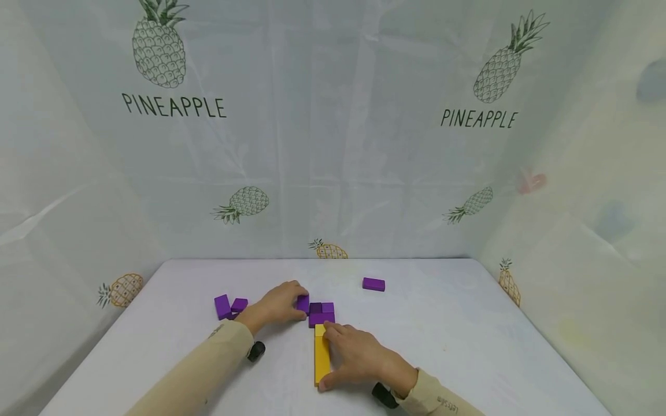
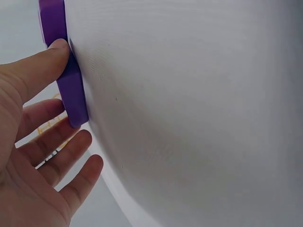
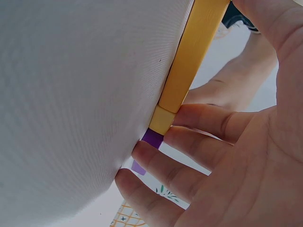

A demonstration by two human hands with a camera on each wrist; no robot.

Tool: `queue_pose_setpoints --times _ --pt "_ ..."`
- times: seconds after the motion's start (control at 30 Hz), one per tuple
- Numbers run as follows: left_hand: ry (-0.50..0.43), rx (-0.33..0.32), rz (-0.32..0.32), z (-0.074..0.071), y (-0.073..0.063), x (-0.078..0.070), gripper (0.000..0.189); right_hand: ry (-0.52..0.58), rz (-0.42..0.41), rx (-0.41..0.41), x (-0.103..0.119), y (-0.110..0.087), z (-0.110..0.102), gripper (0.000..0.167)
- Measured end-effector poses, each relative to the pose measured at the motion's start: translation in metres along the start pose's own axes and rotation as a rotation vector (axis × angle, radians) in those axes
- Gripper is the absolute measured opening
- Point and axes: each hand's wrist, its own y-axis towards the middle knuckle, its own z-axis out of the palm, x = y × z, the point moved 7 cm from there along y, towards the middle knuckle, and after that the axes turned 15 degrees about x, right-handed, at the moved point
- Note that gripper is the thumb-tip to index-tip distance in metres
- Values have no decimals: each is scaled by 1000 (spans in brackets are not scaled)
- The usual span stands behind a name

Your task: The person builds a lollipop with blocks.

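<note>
My left hand (image 1: 280, 304) holds a purple block (image 1: 303, 304) between thumb and fingertips, at the left side of a small group of purple blocks (image 1: 321, 320). In the left wrist view the thumb lies across that purple block (image 2: 73, 97), and the other fingers are spread. My right hand (image 1: 359, 353) grips a long yellow block (image 1: 322, 364) and a short yellow block (image 1: 319, 330) end to end, thumb at the near end, fingers at the far one. Seen from the right wrist, the short yellow block (image 3: 162, 120) meets a purple block (image 3: 152, 138).
Several loose purple blocks (image 1: 222, 307) lie left of my left hand, partly hidden behind it. One purple block (image 1: 373, 284) lies farther back on the right of the white table (image 1: 458, 323). A curtain (image 1: 333, 144) printed with pineapples hangs behind and along the sides.
</note>
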Motion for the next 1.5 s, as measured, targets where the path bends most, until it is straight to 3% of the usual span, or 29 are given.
queue_pose_setpoints --times 1.13,1.5 --pt "-8 -21 11 1 1 0 53 2 6 0 1 0 1 94" --pt "-13 -29 13 2 1 1 53 54 2 13 1 -2 0 95"
